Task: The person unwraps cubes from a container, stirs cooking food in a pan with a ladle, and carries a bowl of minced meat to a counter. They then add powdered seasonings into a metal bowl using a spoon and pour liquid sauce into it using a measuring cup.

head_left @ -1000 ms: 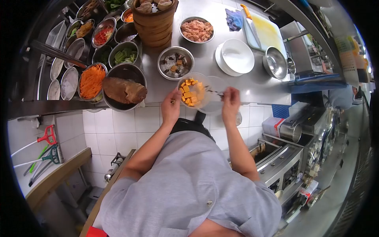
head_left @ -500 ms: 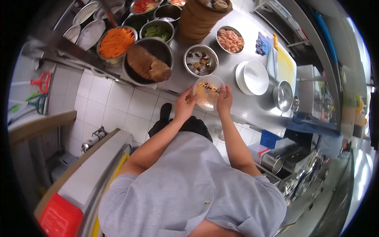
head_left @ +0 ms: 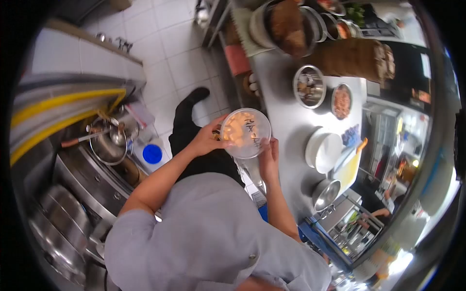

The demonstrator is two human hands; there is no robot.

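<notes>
From where I sit, the writing I can read is on the translucent lid (head_left: 260, 125) of the round lidded tub (head_left: 245, 134) held between the left hand (head_left: 207, 138) and the right hand (head_left: 269, 151): black capitals that begin "MA", followed by a short mark and another "A". On my screen the lettering slants down across the lid, from its upper part toward the right hand's fingers, where the last strokes are too blurred for me to tell which letters they form.
</notes>
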